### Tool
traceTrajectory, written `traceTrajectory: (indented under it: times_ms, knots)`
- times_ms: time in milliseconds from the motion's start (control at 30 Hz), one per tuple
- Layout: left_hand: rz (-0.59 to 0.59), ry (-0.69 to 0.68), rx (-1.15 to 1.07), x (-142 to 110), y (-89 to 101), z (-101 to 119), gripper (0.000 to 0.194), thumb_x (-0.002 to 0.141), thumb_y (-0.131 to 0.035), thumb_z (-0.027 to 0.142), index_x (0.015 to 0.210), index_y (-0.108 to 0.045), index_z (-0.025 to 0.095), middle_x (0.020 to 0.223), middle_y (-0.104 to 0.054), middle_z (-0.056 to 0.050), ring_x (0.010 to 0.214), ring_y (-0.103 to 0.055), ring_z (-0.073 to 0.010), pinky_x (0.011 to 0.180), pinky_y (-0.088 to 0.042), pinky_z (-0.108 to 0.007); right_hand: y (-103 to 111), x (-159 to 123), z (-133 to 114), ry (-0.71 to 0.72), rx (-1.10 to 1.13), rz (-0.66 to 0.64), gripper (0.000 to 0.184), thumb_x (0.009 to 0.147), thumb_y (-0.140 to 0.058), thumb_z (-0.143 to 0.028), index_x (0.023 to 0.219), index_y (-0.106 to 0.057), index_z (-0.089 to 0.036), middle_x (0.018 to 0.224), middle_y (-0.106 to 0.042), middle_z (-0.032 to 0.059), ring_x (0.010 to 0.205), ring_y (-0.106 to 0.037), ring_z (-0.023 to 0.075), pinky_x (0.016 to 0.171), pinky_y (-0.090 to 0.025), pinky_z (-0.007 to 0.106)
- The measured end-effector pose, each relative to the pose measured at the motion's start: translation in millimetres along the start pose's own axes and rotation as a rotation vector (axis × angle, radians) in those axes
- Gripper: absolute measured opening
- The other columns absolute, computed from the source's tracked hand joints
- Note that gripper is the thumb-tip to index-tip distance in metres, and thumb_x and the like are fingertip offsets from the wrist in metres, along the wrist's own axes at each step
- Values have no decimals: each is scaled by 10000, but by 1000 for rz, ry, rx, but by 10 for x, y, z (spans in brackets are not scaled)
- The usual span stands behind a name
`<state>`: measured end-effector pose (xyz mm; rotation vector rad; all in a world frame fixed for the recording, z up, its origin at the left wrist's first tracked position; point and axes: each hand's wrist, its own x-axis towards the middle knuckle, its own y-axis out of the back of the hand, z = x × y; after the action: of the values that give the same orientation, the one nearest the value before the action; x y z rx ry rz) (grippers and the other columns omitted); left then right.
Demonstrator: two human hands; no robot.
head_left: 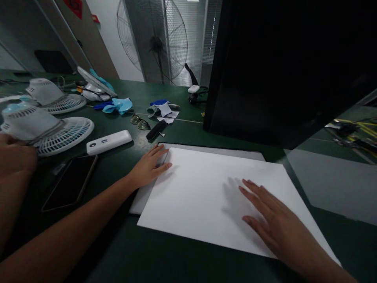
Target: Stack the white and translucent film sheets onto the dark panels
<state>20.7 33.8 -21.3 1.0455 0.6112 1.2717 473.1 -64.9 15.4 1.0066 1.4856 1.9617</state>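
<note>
A large white sheet (206, 192) lies on a grey flat pad (138, 200) on the dark green table (182, 129). My left hand (149, 167) rests flat at the sheet's far left corner, fingers spread, touching the pad and the sheet's edge. Over the sheet's near right part my right hand (273, 222) hovers with its fingers stretched out and apart, casting a shadow on the paper. Neither hand holds anything.
A black panel (279, 67) stands behind the sheet. To the left lie a dark phone (70, 181), a white remote-like bar (108, 142), two white fan parts (44, 122), glasses (140, 122) and blue scraps (118, 105). Another person's hand (14, 161) shows at the far left. A big floor fan (156, 39) stands behind.
</note>
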Motion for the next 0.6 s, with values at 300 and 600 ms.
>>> traceTrajectory:
  times_ms: [300, 600]
  knots:
    - [13, -14, -35, -14, 5, -36, 643, 1018, -519, 486, 1576, -537, 166, 1735, -388, -159, 1642, -291, -354, 1343, -257, -559, -362, -337, 511, -317, -14, -99, 686, 1118, -302, -644, 1518, -587, -166, 1482, -609, 123, 1327, -624, 332, 1101, -561, 637]
    - [87, 27, -23, 35, -59, -70, 527, 1029, -383, 292, 1431, -678, 121, 1671, -490, -172, 1583, -427, -312, 1320, -337, -518, -478, -438, 1168, -503, 185, -83, 774, 1011, -371, -780, 1579, -519, -276, 1572, -529, 92, 1303, -617, 436, 1103, -514, 737]
